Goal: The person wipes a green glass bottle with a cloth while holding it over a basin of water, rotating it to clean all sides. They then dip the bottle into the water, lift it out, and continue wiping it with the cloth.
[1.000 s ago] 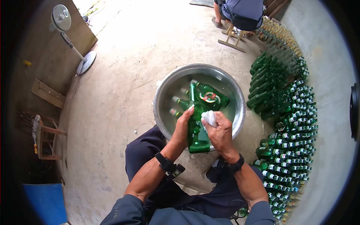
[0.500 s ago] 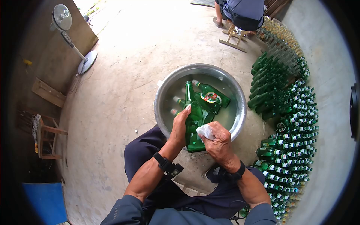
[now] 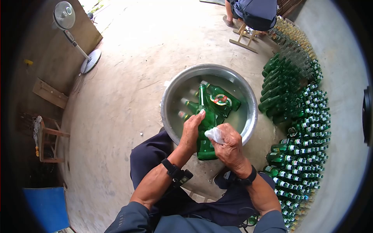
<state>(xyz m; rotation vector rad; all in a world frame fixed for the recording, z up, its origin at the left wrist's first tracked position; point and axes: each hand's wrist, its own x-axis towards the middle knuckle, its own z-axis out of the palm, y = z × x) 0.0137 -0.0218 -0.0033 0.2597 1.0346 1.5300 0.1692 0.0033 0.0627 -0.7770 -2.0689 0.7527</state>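
Note:
A green glass bottle [image 3: 209,117] is held over the near rim of a metal basin [image 3: 169,126], its neck pointing away from me. My left hand [image 3: 191,130] is wrapped round the bottle's left side, thumb on top. In my right hand [image 3: 230,146] a white cloth [image 3: 215,135] is bunched and pressed to the bottle's right side. No label shows on the upper face of this bottle. Several other green bottles lie in the cloudy water, one with a red and white label [image 3: 222,100] facing up.
Rows of green bottles [image 3: 297,149] line the wall on the right, with clear ones [image 3: 297,37] farther back. A person [image 3: 254,13] sits on a wooden stool [image 3: 244,42] at the top. A fan [image 3: 88,58], a wooden frame [image 3: 54,134] and a blue panel [image 3: 46,209] are at left.
The view has shifted slightly. Both hands keep their grip, and the bottle appears turned a little more upright in view, with the cloth still against its side.

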